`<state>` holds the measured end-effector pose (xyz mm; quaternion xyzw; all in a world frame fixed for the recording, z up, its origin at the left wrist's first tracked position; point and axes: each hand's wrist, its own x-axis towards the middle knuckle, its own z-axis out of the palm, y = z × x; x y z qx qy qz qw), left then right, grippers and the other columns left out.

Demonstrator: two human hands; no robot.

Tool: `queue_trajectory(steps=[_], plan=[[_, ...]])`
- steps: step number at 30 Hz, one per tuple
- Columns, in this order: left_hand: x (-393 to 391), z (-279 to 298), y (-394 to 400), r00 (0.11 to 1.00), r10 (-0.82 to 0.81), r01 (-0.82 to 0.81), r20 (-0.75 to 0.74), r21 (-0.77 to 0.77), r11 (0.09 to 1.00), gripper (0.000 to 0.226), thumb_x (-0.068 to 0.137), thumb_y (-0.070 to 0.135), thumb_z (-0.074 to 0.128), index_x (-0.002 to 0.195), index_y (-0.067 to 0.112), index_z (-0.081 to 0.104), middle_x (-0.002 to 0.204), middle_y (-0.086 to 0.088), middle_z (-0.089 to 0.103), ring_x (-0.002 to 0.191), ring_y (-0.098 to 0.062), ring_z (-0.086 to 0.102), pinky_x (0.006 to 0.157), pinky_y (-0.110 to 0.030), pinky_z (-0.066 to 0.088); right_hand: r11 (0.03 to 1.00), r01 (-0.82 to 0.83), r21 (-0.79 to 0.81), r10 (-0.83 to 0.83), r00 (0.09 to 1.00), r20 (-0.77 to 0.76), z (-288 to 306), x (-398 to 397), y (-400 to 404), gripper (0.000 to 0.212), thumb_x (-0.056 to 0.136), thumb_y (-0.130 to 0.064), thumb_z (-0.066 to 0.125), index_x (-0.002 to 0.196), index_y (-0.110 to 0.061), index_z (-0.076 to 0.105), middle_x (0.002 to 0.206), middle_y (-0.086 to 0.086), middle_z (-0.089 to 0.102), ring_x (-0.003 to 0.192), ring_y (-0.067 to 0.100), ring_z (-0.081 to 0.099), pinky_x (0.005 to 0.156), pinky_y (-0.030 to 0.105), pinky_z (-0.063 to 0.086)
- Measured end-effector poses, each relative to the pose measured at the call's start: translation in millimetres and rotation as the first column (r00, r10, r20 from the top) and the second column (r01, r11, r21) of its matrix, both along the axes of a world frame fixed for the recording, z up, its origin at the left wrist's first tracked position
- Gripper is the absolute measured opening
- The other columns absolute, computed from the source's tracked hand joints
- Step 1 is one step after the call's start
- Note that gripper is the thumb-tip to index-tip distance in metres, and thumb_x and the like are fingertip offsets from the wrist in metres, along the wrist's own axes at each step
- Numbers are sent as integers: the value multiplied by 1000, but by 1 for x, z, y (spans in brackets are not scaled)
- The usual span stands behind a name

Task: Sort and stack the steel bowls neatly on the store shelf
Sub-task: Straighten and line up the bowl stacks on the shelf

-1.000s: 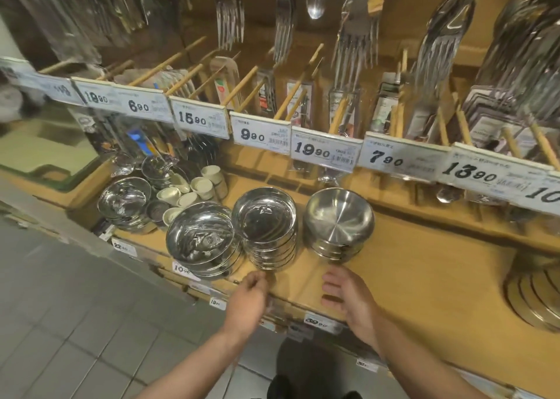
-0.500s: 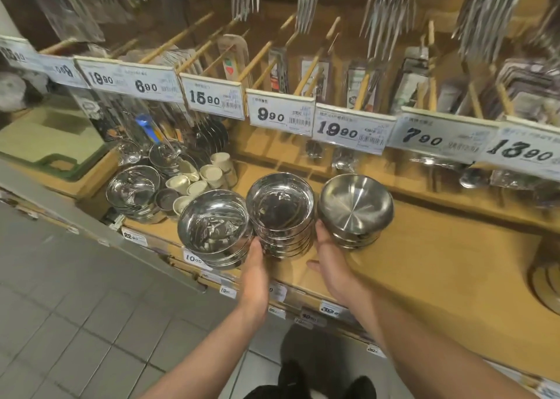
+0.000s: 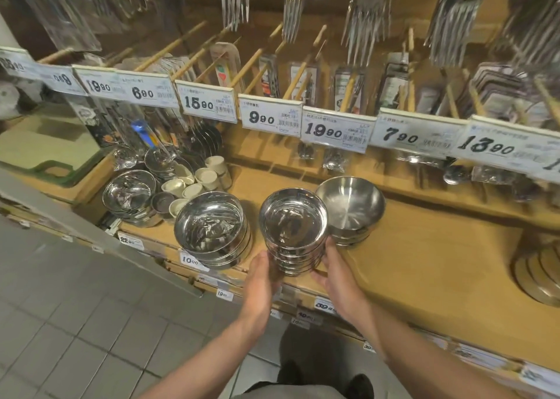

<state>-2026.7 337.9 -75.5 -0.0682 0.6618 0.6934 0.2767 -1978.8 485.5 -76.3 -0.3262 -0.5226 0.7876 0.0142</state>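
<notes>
A tall stack of shiny steel bowls (image 3: 293,229) stands at the front of the wooden shelf (image 3: 424,265). My left hand (image 3: 263,274) grips its left side and my right hand (image 3: 336,273) cups its right side. To the left sits a wider stack of steel bowls (image 3: 212,229). Behind on the right is a short stack of matte steel bowls (image 3: 351,204). Another stack of steel bowls (image 3: 130,194) stands at the far left.
Small white cups (image 3: 197,180) crowd between the left stacks. Price tags (image 3: 333,130) hang above on a rail, with forks and packaged cutlery behind. Round metal plates (image 3: 542,271) lie at the right edge. Grey floor tiles (image 3: 75,323) are below.
Both hands reached from the shelf's front edge to the middle stack and closed around its sides. The stack now sits nearer the front edge.
</notes>
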Motion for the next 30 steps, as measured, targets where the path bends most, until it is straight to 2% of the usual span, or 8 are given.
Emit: queue_trajectory(steps=[4,7,12,15,18,22,27,30], plan=[[0,-3,0,998,-65,66,22,-38,997,41,105,50,34,117,20,60,78,15,75,70,-1,71,65,-23,56,1000,-2,14,2,1000,-14,-1,20,7,42,104,-58,35,145,-51,43,132,-29,51,107,-13,52,95,29,49],[-12,0,2,982,-188,185,-28,-92,978,54,96,65,33,111,23,62,72,13,74,60,-2,68,58,-25,54,999,-18,32,19,1000,-24,1,29,11,43,101,-64,36,142,-55,46,132,-34,52,109,-17,53,91,26,50],[-41,8,7,953,-302,299,-21,-78,951,38,102,60,32,122,42,57,97,27,74,86,7,70,68,-20,56,999,-40,27,41,999,-16,8,26,14,53,95,-77,33,143,-58,42,127,-38,55,116,-15,45,95,39,46],[-48,13,7,948,-315,315,44,18,949,33,103,53,38,114,40,66,101,13,76,93,-8,71,65,-27,59,1000,-20,-21,20,1000,6,10,23,10,53,98,-72,31,145,-51,42,140,-23,52,113,-10,47,96,44,45],[-47,16,5,946,-319,315,61,63,947,44,103,51,40,133,24,58,112,2,73,99,-16,69,69,-31,60,1000,-14,-22,13,1000,-20,14,22,4,50,100,-69,30,145,-52,43,148,-18,49,130,3,46,109,55,42],[-39,21,2,943,-328,322,50,103,941,54,102,58,37,148,30,43,134,-3,63,125,-26,60,95,-49,57,1000,24,-17,-24,1000,-12,17,25,-2,47,103,-65,30,145,-50,44,151,-12,49,140,14,44,111,62,39],[-21,31,-2,945,-325,320,42,86,943,49,102,56,37,143,32,48,130,2,68,122,-22,61,85,-41,59,1000,11,5,-10,1000,-10,19,42,-3,52,99,-69,31,145,-49,43,153,-9,48,141,17,43,111,63,40],[-7,36,1,941,-334,329,54,74,941,39,102,59,35,123,44,65,119,11,72,121,-20,60,89,-43,56,999,30,11,-30,1000,-9,24,55,1,51,100,-67,33,142,-43,48,150,-6,50,137,17,47,108,61,44]])
